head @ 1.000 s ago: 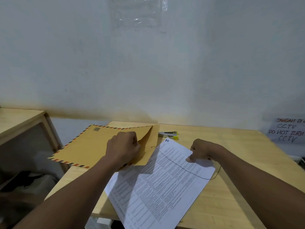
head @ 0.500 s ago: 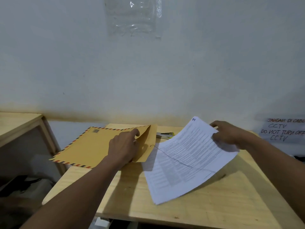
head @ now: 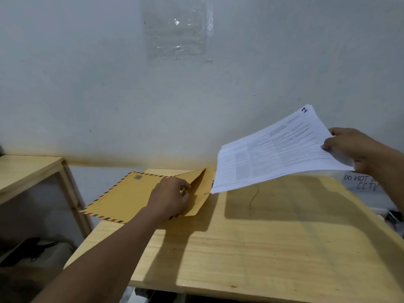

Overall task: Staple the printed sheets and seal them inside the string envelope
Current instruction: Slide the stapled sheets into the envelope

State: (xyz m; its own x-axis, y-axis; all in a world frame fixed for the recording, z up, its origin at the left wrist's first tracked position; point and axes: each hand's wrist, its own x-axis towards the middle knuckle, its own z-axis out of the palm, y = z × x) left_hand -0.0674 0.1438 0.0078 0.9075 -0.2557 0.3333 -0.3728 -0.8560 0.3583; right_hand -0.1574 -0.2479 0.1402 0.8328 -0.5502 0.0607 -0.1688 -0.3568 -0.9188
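A brown string envelope [head: 126, 193] with a red and blue striped border lies at the table's far left corner, its flap [head: 200, 184] raised on the right end. My left hand [head: 170, 199] rests on the envelope by the flap, fingers curled at the opening. My right hand [head: 354, 149] grips the right edge of the stack of printed sheets [head: 271, 149] and holds it in the air above the table, tilted, its lower left corner near the flap. A thin dark string [head: 253, 196] trails on the table under the sheets. The stapler is hidden.
The wooden table [head: 262, 248] stands against a pale wall. A second wooden table [head: 26, 169] is at the left, dark items on the floor below it. A handwritten CCTV note [head: 360, 182] sits at the right. A plastic sleeve [head: 177, 29] is taped to the wall.
My right hand has lifted the sheets off the table, up and to the right. My left hand has stayed on the envelope at the flap.
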